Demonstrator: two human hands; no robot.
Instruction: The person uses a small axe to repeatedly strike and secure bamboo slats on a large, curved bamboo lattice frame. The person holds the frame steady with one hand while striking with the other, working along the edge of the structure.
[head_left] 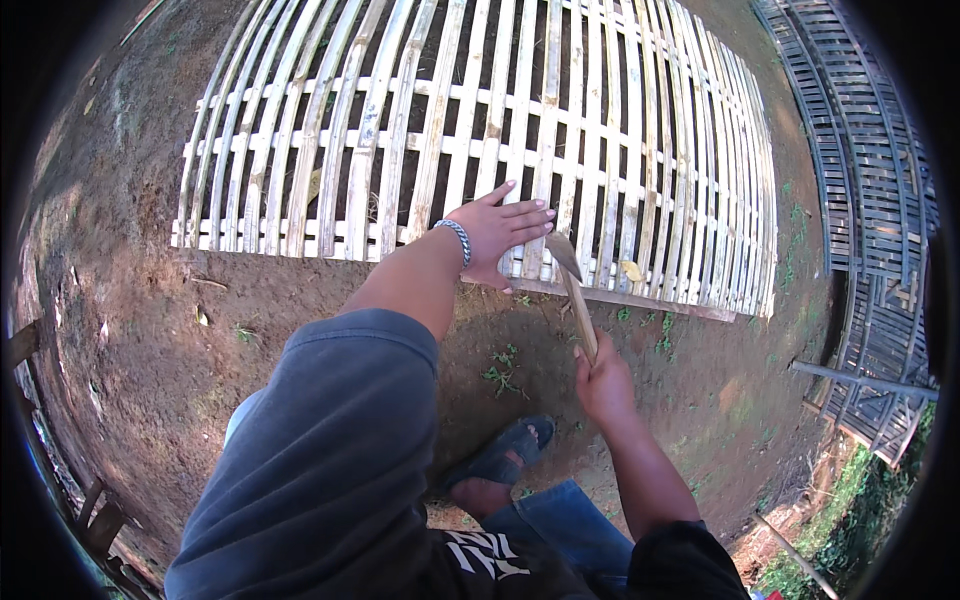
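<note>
Down at 6 o'clock: a dark sandal [503, 455] on brown dirt [130, 330], tiny green weeds [500, 372] close by.

A bit farther, toward 4 o'clock: right hand [603, 385], fingers wrapped tight round the wooden handle of a chopping tool [574, 285]. Blade end up by the panel's near edge, just beside the other hand.

At the middle: left hand [497, 238], fingers spread out flat, pressing on the near edge of the pale bamboo slat panel [400, 130]. Silver bracelet [456, 238] on that wrist.

Far off at 2 o'clock: darker slat panels [860, 150], stacked.
</note>
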